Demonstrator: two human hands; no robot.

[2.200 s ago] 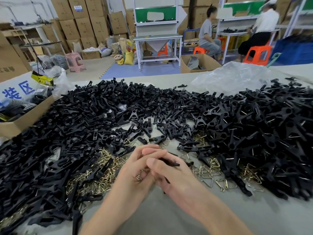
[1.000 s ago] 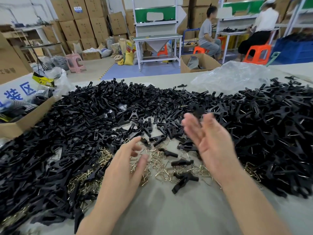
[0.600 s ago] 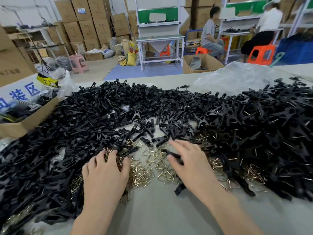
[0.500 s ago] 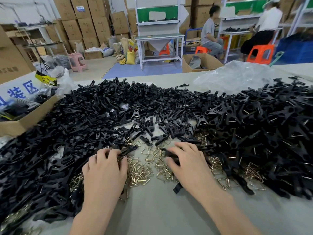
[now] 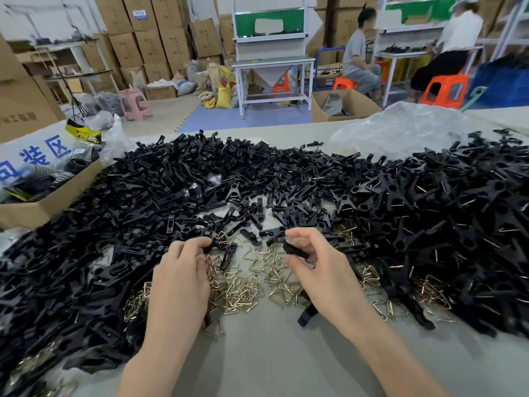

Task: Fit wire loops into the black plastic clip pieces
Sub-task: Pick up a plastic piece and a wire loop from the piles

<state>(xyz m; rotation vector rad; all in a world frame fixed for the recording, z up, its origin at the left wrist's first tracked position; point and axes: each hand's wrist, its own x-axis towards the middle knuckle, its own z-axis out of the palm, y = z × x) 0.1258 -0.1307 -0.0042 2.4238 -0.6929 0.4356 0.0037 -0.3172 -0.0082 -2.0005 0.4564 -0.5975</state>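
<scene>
Gathering parts looks to be the step in hand: the left hand [image 5: 183, 273] pinches a black clip piece [image 5: 213, 248] between thumb and fingertips, while the right hand [image 5: 320, 265] clamps a second clip piece [image 5: 296, 250] with thumb and curled fingers. The wire loops [image 5: 243, 285] lie loose just beneath and between both sets of fingers, so the next move probably calls for sparing two fingers to lift one loop and seat it in a clip.
</scene>
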